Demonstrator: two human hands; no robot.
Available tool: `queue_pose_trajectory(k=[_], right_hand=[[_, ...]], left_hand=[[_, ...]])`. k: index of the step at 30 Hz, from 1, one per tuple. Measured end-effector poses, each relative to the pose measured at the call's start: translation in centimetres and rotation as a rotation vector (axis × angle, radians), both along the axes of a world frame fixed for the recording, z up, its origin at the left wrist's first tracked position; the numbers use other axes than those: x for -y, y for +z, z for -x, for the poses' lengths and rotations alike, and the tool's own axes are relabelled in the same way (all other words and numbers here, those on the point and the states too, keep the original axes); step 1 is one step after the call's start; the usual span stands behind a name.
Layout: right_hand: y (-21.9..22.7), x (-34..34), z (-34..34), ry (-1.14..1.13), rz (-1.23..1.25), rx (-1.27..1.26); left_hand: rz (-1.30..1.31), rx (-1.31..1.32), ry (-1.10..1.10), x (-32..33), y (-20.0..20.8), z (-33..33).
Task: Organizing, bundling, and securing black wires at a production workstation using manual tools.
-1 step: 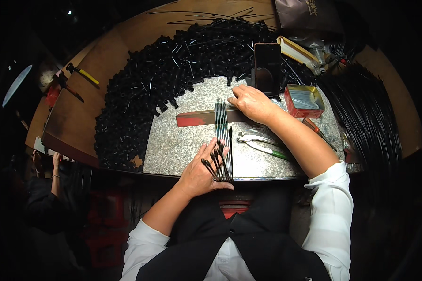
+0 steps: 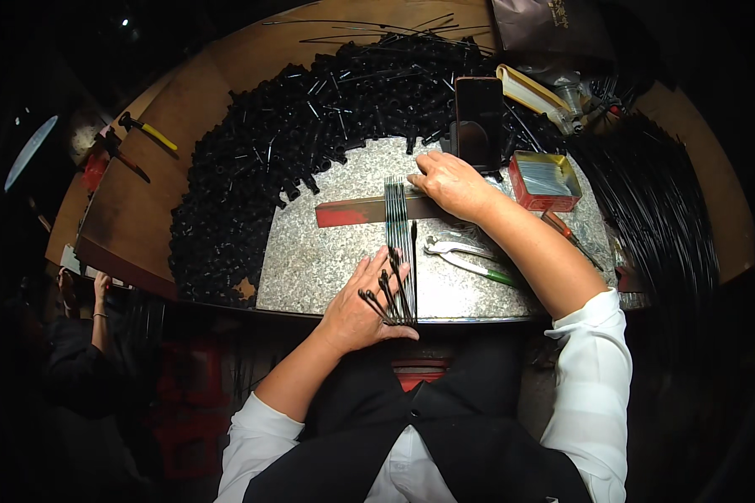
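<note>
Thin metal rods [image 2: 396, 220] lie side by side across a red and brown bar [image 2: 335, 213], with black looped ends [image 2: 386, 295] toward me. My left hand [image 2: 352, 302] is around these ends, its fingers along the rods' left side and its thumb below; the black ends fan out over the palm. One darker rod [image 2: 413, 260] runs along the right side of the bundle. At the far tips, my right hand [image 2: 449, 186] is closed, finger and thumb together; what they pinch is hidden. Pincers [image 2: 466, 253] with a green handle lie right of the rods.
A heap of black tubular pieces [image 2: 252, 159] curves around the stone slab [image 2: 310, 268]. Behind my right hand are a phone [image 2: 478, 117] and a red tin [image 2: 547, 201]. An orange-handled tool [image 2: 562, 228] and long black rods [image 2: 654, 201] lie right. Another person's hand [image 2: 101, 285] shows far left.
The tip of the darker rod on the bundle's right side has slid slightly away from me. The lower black ends have shifted a little; both hands stay almost in place.
</note>
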State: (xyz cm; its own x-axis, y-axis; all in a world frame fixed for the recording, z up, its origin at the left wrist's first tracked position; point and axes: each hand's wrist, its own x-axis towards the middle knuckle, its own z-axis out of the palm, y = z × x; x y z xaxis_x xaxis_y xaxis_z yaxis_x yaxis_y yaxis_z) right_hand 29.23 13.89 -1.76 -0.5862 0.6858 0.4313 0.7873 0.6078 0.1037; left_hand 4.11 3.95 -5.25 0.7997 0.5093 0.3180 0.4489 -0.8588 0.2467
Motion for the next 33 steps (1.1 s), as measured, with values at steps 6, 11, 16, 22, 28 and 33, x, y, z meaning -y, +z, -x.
queue_pose_trajectory(k=[6,11,16,22,28,33], right_hand=[[-0.6,-0.4,0.2,0.011,0.030,-0.042],[-0.9,-0.5,0.8,0.016,0.124,-0.220],[1.2,1.0,-2.5,-0.094,0.067,-0.329],[3.9,2.8,-12.6,-0.588,0.123,-0.085],[1.6,3.6,-16.7,-0.757,0.343,0.051],[1.2,3.9,-17.1,-0.783,0.342,0.109]], left_hand=[[0.002,-0.059,0.001,0.0,0.1,0.0],[-0.011,-0.071,-0.005,0.1,0.2,-0.1],[-0.051,-0.082,-0.002,0.2,0.3,-0.1],[-0.073,-0.099,0.033,0.3,0.1,-0.4],[-0.064,-0.090,0.041,0.5,0.2,-0.3],[-0.077,-0.068,0.032,0.5,0.2,-0.3]])
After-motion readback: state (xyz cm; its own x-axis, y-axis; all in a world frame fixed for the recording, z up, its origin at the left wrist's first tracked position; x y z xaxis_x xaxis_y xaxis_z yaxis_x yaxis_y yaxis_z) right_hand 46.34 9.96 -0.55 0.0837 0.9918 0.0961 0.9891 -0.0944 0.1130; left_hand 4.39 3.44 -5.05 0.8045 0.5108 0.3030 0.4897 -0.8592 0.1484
